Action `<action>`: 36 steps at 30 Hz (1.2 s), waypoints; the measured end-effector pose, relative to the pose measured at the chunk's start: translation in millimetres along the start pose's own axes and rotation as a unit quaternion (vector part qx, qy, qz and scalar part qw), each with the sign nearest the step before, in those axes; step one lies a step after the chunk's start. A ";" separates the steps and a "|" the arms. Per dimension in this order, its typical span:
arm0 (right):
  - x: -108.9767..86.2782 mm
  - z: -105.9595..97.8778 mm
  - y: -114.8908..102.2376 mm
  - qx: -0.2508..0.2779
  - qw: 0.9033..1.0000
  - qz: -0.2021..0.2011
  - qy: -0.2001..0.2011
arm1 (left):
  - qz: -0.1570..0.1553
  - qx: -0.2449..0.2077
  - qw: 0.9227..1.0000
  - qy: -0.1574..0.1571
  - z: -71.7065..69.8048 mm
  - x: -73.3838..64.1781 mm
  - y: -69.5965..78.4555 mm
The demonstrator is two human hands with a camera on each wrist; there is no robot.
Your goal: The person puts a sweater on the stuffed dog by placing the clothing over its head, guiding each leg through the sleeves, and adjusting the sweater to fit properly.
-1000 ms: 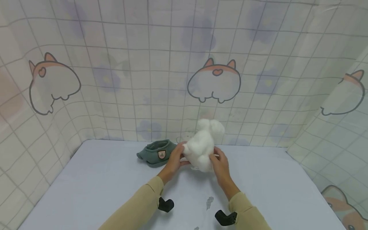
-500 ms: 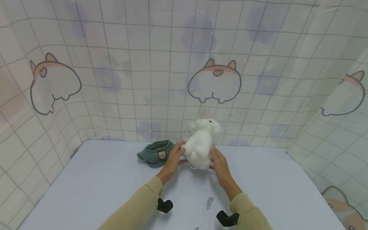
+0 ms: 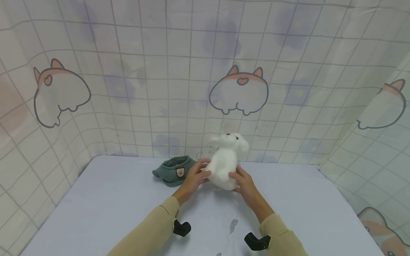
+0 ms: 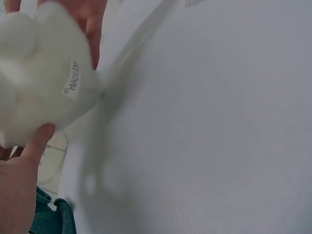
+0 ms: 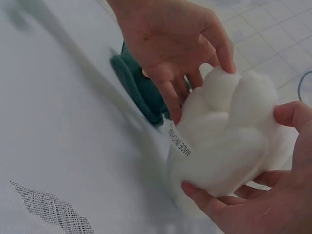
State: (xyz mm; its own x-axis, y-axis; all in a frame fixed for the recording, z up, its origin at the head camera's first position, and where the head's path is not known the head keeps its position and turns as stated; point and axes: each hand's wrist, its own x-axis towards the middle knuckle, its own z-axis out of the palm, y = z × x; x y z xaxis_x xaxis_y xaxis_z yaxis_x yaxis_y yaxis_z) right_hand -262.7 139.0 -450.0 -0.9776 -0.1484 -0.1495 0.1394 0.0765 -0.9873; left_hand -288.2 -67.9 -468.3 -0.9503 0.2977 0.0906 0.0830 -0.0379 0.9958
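A white plush dog (image 3: pixel 224 161) with dark eyes and floppy ears is held up between both hands over the far middle of the table. My left hand (image 3: pixel 193 177) grips its left side, thumb and fingers around the lower body. On the other side my right hand (image 3: pixel 246 183) grips the lower right, its fingers curled onto the plush. A white tag (image 5: pixel 179 142) printed "MADE IN CHINA" sticks out from the toy's lower part. Just left of the left hand lies a small green garment (image 3: pixel 171 174) with a badge, its round opening facing up.
The white table (image 3: pixel 112 206) ends at a wall covering (image 3: pixel 189 81) with a grid and cartoon dogs, close behind the toy. A grey patch (image 3: pixel 234 225) marks the tabletop in front. Black wrist devices (image 3: pixel 257 242) stick out from the beige sleeves (image 3: pixel 150 227).
The plush dog has turned between the hands, so its face with dark eyes and nose now shows. Both hands have shifted their fingers on its body. The green garment stays put.
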 end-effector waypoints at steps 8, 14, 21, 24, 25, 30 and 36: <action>-0.4 -0.7 1.4 -0.014 0.999 0.005 0.028 | -0.009 0.026 0.999 -0.034 -2.5 -2.2 2.2; -1.2 -3.4 2.2 -0.018 0.999 -0.004 0.029 | 0.020 0.050 0.997 -0.059 -4.0 -2.3 -1.0; -1.0 -7.0 0.5 -0.041 0.999 -0.005 -0.007 | 0.041 0.099 0.994 -0.022 -2.7 -3.1 -0.4; 0.6 -7.6 1.9 -0.042 0.999 -0.017 -0.007 | 0.054 0.106 0.993 -0.019 -1.7 -2.6 0.2; 1.0 -7.6 2.5 -0.041 0.999 -0.022 -0.004 | 0.058 0.109 0.992 -0.019 -1.2 -2.4 0.5; 3.0 -7.7 6.0 -0.052 0.998 -0.043 0.008 | 0.047 0.104 0.993 -0.030 0.5 -1.2 1.8; 1.9 -8.8 10.0 -0.056 0.997 -0.057 0.006 | 0.041 0.098 0.994 -0.029 0.2 0.0 1.5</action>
State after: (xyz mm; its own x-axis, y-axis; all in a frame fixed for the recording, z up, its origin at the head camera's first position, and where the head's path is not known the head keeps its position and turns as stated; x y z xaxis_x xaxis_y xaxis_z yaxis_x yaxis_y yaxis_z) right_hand -264.5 148.1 -459.6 -0.9880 -0.1505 -0.0356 0.0098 0.1686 -0.9856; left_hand -288.0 -67.8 -466.8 -0.9193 0.3567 0.1667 0.2218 0.1196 0.9677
